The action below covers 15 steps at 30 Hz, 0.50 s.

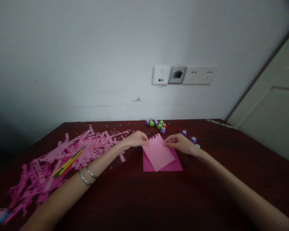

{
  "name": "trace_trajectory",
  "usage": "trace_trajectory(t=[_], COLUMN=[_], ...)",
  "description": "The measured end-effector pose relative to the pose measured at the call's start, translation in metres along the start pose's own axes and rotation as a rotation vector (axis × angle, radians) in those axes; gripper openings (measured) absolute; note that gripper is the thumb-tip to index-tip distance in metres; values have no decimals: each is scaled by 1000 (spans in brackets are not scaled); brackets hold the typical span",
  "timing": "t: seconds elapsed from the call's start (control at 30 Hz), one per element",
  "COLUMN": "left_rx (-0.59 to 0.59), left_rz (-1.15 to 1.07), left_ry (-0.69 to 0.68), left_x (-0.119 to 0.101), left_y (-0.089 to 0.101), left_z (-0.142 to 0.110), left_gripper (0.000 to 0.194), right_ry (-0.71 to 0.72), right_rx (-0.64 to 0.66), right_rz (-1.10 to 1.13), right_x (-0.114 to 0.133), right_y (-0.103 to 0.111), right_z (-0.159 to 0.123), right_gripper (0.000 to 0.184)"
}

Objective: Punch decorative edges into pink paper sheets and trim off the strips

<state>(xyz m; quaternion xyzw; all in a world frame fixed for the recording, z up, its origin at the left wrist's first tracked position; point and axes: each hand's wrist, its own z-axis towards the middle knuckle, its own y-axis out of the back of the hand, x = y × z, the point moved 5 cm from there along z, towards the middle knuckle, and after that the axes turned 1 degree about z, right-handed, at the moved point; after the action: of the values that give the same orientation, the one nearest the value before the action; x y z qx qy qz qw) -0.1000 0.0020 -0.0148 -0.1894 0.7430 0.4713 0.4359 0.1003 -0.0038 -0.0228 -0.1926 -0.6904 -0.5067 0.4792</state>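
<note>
Between my two hands is a light pink sheet of paper (159, 154), tilted, with a row of small punched holes along its far edge. My left hand (137, 139) pinches its left side near that edge. On the opposite side, my right hand (179, 143) grips it between thumb and fingers. Partly covered beneath lies a darker pink sheet of paper (174, 166) on the table. Just beyond my right hand sit purple craft punches (193, 140). Past the sheet is a cluster of purple, green and red craft punches (159, 126).
A heap of punched pink paper strips (96, 144) covers the left of the dark wooden table (135, 199). A yellow utility knife (68, 162) rests on it. A thin ruler-like strip (221, 124) lies at the far right. Behind stands a wall with sockets (199, 75).
</note>
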Motion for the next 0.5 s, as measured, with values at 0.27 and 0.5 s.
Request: trace_trajectory(t=[0.27, 0.5], left_rx=[99, 161], left_rz=[61, 206], left_ry=[-9, -55], left_x=[-9, -1], left_y=[4, -10], left_z=[1, 27], left_gripper=[39, 29], right_ry=[10, 51], right_rx=[132, 182], right_rz=[-52, -250], right_x=[16, 8], right_y=[4, 0], right_z=[4, 18], right_gripper=[21, 23])
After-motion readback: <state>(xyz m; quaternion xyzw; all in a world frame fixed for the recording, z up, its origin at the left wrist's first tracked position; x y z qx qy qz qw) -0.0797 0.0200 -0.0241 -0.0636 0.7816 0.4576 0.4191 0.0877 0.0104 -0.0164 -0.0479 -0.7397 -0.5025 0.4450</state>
